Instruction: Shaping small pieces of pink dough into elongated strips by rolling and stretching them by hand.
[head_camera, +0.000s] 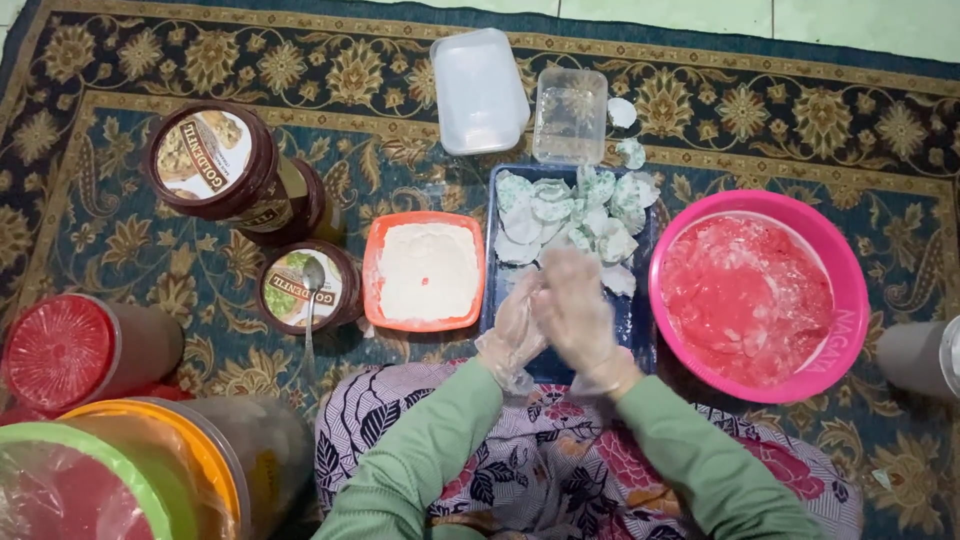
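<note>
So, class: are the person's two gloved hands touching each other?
Touching. The head view shows the left hand pressed palm-to-palm against the right hand above the blue tray, with no gap between them.

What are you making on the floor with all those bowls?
A person sitting on a patterned carpet presses the left hand and right hand together, both in thin clear gloves, over a blue tray. Pale white-green pieces are piled at the tray's far end. An orange dish of white powder sits to the left, a pink bowl to the right. Whether anything lies between the palms is hidden.
</note>
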